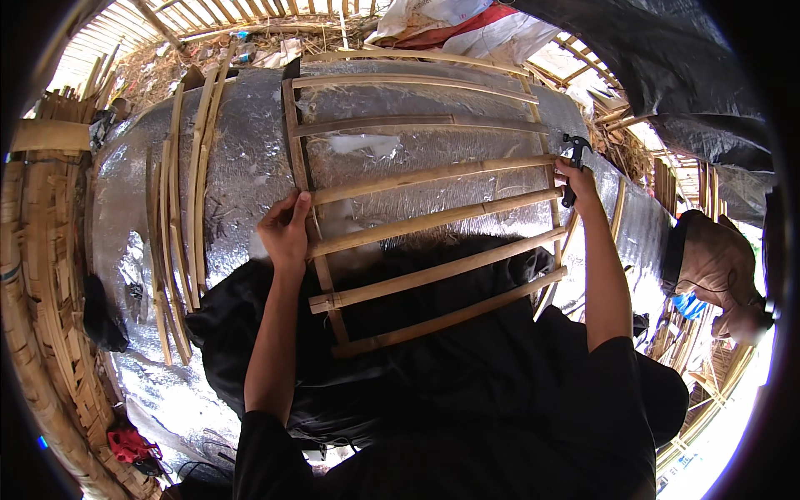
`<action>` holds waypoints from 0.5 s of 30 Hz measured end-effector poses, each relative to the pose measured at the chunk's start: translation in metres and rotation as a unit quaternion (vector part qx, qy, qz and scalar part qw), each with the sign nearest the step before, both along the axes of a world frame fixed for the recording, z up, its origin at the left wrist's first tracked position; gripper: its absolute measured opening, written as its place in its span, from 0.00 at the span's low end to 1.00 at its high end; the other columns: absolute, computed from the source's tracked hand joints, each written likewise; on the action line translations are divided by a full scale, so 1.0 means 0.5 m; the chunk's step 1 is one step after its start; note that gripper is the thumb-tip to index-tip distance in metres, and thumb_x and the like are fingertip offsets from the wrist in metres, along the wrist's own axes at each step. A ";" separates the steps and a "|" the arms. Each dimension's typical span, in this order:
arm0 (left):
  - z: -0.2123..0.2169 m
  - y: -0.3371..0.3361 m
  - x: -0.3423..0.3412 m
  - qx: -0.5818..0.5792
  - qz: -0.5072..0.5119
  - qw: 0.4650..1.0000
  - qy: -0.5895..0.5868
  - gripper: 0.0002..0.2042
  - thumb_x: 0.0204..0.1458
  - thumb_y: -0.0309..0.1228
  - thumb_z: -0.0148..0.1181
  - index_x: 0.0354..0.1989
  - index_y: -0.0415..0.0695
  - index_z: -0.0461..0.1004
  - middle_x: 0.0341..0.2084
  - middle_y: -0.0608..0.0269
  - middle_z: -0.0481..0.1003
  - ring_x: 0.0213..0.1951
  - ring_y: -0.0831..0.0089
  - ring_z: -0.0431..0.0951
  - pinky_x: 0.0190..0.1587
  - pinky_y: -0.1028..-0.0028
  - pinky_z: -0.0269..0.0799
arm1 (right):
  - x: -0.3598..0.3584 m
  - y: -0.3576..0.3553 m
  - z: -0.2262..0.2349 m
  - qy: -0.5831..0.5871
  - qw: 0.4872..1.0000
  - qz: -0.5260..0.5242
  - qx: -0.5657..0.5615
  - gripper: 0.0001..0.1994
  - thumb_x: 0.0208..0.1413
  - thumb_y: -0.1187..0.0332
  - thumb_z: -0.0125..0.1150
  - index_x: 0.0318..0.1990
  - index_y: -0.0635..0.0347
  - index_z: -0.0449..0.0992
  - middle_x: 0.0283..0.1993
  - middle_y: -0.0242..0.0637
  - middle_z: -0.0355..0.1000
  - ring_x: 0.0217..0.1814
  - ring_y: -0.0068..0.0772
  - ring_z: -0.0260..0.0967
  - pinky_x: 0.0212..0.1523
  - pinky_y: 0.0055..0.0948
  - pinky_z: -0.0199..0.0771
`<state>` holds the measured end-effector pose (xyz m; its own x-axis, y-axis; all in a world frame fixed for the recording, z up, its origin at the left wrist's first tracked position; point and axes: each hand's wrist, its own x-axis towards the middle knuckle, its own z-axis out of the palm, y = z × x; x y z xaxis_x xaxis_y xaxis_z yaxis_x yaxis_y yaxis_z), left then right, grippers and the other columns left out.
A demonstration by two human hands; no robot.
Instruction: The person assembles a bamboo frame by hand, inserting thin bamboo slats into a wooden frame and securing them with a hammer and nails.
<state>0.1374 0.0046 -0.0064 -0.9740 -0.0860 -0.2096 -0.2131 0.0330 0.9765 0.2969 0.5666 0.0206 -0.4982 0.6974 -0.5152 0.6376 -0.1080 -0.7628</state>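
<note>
Across my lap and the silver foil mat [225, 108] lies a ladder-like bamboo frame [433, 222], several split slats fixed across two side rails. My left hand [285, 229] is closed around the left rail, thumb on top, between two slats. At the right rail, my right hand [578, 180] is closed around a black claw hammer [576, 148]. Its fingers also touch the end of a slat there. The hammer's head points away from me and its handle end shows below the hand.
Loose bamboo strips [200, 167] lie on the mat to the left, beside a woven bamboo wall [50, 275]. Another person [708, 262] is at the far right. A dark tarp [667, 67] hangs at the upper right. Red cloth [132, 446] lies at the lower left.
</note>
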 end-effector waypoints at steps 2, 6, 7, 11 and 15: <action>0.001 -0.001 0.001 -0.008 0.001 1.000 0.004 0.16 0.54 0.30 0.75 0.43 0.29 0.82 0.33 0.62 0.82 0.36 0.79 0.78 0.43 0.78 0.72 | -0.004 -0.003 0.004 -0.017 1.000 0.016 0.021 0.14 0.59 0.62 0.69 0.49 0.58 0.80 0.43 0.31 0.79 0.40 0.31 0.77 0.30 0.29 0.72; -0.003 0.001 0.000 -0.013 -0.003 1.000 0.006 0.15 0.54 0.30 0.74 0.43 0.29 0.82 0.33 0.63 0.82 0.36 0.80 0.78 0.43 0.79 0.72 | 0.002 0.022 -0.011 -0.010 0.999 -0.032 -0.013 0.12 0.59 0.62 0.70 0.46 0.57 0.82 0.41 0.31 0.79 0.36 0.27 0.75 0.31 0.28 0.72; -0.001 0.001 0.000 -0.006 -0.002 1.000 0.006 0.15 0.54 0.30 0.74 0.43 0.29 0.82 0.33 0.62 0.82 0.36 0.80 0.78 0.43 0.79 0.72 | 0.005 0.024 -0.020 -0.012 0.999 -0.044 -0.008 0.11 0.58 0.62 0.71 0.45 0.56 0.82 0.40 0.31 0.79 0.34 0.26 0.74 0.31 0.28 0.72; -0.001 -0.001 0.001 0.001 -0.001 1.000 0.009 0.15 0.54 0.30 0.74 0.43 0.29 0.82 0.33 0.62 0.82 0.36 0.80 0.78 0.43 0.79 0.73 | 0.014 0.017 -0.046 0.007 0.999 -0.045 -0.001 0.09 0.57 0.62 0.72 0.40 0.53 0.82 0.32 0.28 0.75 0.28 0.23 0.70 0.30 0.27 0.70; 0.003 0.004 0.001 -0.017 -0.008 1.000 0.012 0.14 0.54 0.29 0.74 0.42 0.30 0.82 0.33 0.62 0.82 0.36 0.80 0.78 0.42 0.78 0.73 | 0.030 0.054 -0.035 -0.028 0.999 -0.020 -0.003 0.08 0.56 0.64 0.72 0.34 0.55 0.79 0.29 0.27 0.72 0.27 0.25 0.71 0.30 0.28 0.74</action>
<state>0.1378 0.0065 -0.0046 -0.9802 -0.0762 -0.1829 -0.1882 0.0705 0.9796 0.3121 0.5939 0.0032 -0.4397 0.7135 -0.5455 0.6748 -0.1383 -0.7249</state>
